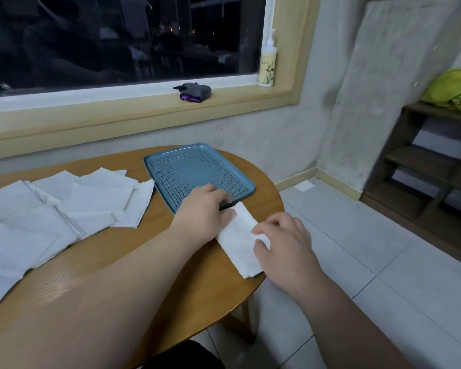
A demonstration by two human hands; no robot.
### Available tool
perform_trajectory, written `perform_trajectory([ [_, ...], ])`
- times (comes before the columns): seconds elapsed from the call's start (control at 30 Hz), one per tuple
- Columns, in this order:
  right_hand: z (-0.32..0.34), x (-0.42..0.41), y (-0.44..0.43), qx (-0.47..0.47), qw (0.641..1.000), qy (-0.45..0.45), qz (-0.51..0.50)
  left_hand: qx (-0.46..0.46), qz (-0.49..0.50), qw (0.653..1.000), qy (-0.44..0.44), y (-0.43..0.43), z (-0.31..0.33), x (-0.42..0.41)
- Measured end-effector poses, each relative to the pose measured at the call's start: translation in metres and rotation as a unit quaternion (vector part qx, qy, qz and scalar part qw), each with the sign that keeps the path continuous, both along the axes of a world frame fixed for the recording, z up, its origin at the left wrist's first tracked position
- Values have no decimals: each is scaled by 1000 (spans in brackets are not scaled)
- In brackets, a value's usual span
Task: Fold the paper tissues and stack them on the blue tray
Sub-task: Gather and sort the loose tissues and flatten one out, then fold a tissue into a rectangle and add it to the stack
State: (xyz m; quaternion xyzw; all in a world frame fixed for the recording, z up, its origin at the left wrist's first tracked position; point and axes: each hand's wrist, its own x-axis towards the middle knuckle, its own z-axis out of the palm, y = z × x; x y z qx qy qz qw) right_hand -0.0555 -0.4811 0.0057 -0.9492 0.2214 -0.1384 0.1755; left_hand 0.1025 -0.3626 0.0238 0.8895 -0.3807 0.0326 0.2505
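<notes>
1. While its left side runs out of frame, a round table of smooth, glossy tan wood (186, 275) fills the lower view.
2. A loose pile of flat, white, faintly embossed paper tissues (64, 209) overlaps across the table's left; the frame edge cuts off its left part.
3. A rectangular blue plastic tray (197, 169), its floor perforated with small holes, sits at the table's far side.
4. A long, narrow, folded white tissue strip (237, 241) lies on the table, its far end touching the tray's near rim.
5. The left hand (205, 209) lies flat, pressing the strip's far end.
6. The right hand (285, 241) curls its fingers, pinching the strip's right edge.
7. A pale pump bottle (268, 62) stands on the windowsill; its leafy label's writing is unreadable.
</notes>
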Motion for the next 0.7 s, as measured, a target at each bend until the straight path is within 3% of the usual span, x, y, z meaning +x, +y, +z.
perform_trajectory([
  [0.2, 23, 0, 30, -41, 992, -116, 28, -84, 33, 996, -23, 69, 2, -16],
  [0.5, 20, 69, 140, -1, 979, -72, 189, -64, 158, 984, -45, 211, -7, -9],
  [0.7, 13, 149, 187, 24, 979, -16, 202, -76, 252, 964, -40, 257, -25, -6],
])
